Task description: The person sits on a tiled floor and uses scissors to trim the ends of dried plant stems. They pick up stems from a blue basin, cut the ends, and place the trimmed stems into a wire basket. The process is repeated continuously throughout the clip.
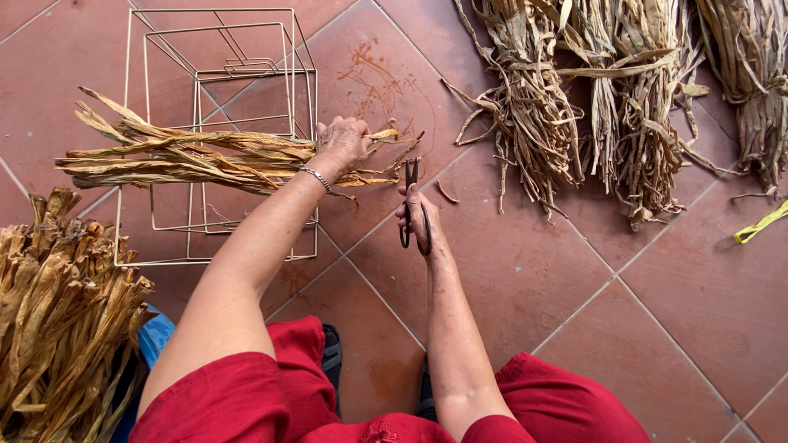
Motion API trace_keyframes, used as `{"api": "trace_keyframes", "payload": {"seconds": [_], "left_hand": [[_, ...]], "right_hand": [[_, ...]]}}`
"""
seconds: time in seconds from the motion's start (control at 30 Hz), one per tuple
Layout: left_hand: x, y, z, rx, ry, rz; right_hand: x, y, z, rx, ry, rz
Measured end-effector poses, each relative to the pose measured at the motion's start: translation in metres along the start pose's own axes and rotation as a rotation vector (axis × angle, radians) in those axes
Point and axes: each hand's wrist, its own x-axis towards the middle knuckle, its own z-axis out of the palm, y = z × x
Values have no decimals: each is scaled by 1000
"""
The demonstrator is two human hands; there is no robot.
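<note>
Your right hand (420,220) is gripping black scissors (413,205), blades pointing toward twelve o'clock. Your left hand (343,145) is clenching a bundle of dried leaves (189,156), its long axis running nine to three, cut ends lying just at eleven o'clock from the blades.

No packages, labels, signs or screens show anywhere (0 of each) here.

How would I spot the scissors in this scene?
Start at the wire frame on the tiled floor, then look just right of it. The scissors sit in the right hand: dark metal, unlike the pale dried leaves nearby.
</note>
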Motion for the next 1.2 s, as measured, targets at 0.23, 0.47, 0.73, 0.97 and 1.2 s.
{"api": "trace_keyframes", "payload": {"seconds": [0.23, 0.47, 0.73, 0.97, 1.2], "left_hand": [[-24, 2, -19, -219, 80, 179], [-29, -2, -35, -500, -70, 189], [-32, 2, -42, -630, -214, 54], [-33, -2, -40, -696, -248, 110], [-27, -8, -35, -838, -228, 138]], "right_hand": [[0, -11, -4, 71, -14, -21], [-4, -19, -3, 90, 26, -96], [-1, -17, 3, 215, 95, -231], [-4, -17, 3, 190, 128, -237], [4, -10, 0, 294, 253, -250]]}}
